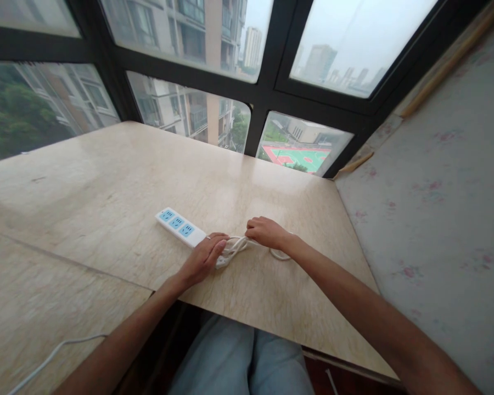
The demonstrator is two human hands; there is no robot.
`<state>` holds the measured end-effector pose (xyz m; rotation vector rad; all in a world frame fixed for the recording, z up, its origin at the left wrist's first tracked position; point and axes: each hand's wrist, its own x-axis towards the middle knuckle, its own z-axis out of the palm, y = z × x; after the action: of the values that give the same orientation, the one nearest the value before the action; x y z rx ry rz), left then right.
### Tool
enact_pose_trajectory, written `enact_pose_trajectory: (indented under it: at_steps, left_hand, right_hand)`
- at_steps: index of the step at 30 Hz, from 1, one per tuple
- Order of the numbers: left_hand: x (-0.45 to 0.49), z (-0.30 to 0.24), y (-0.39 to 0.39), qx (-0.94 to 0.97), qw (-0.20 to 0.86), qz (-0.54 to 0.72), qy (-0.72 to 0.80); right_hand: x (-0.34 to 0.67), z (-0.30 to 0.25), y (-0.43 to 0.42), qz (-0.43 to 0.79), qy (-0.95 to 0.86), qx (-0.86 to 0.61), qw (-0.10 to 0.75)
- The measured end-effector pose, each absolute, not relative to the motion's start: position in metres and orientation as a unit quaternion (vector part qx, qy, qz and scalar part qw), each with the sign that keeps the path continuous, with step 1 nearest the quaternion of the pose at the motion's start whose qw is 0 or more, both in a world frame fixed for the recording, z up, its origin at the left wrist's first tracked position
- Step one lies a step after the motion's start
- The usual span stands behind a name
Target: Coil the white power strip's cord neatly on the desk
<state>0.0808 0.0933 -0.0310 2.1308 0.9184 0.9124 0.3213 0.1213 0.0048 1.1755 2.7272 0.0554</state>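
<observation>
A white power strip (pixel 183 226) with blue socket faces lies at a slant on the stone-patterned counter. My left hand (pixel 203 255), with a ring on one finger, rests over its near right end and closes on the bundled white cord (pixel 233 249) beside it. Exactly how the fingers wrap there is partly hidden. To the right, my right hand (pixel 267 231) is closed on a stretch of the same cord, just above the counter. A loop of cord (pixel 280 255) hangs out below the right wrist and lies on the surface.
The counter (pixel 107 186) runs back to dark-framed windows (pixel 263 99). A wallpapered wall (pixel 428 219) borders it on the right. Another white cable (pixel 60 348) crosses the counter at lower left. My legs (pixel 239 356) are under the front edge.
</observation>
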Motion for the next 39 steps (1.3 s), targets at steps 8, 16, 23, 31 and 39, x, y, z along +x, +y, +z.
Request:
enact_pose_trajectory:
  at_steps: [8,16,23,31,39]
  left_hand:
    - [0.082,-0.029,0.093,0.814,0.323,0.338,0.344]
    - [0.085,-0.040,0.095,0.844,0.244,0.321,0.353]
    - [0.090,-0.046,0.095,0.868,0.197,0.301,0.342]
    - [0.097,-0.041,0.093,0.870,0.198,0.274,0.359]
    - [0.096,-0.041,0.090,0.871,0.193,0.281,0.353]
  right_hand:
    - [0.348,0.028,0.117,0.103,0.868,0.477,0.090]
    - [0.364,0.032,0.114,0.077,0.786,0.612,-0.027]
    - [0.382,0.009,0.119,-0.082,0.681,0.711,-0.156]
    - [0.394,-0.018,0.130,-0.178,0.623,0.721,-0.245]
    - [0.394,-0.022,0.110,-0.314,0.548,0.692,-0.351]
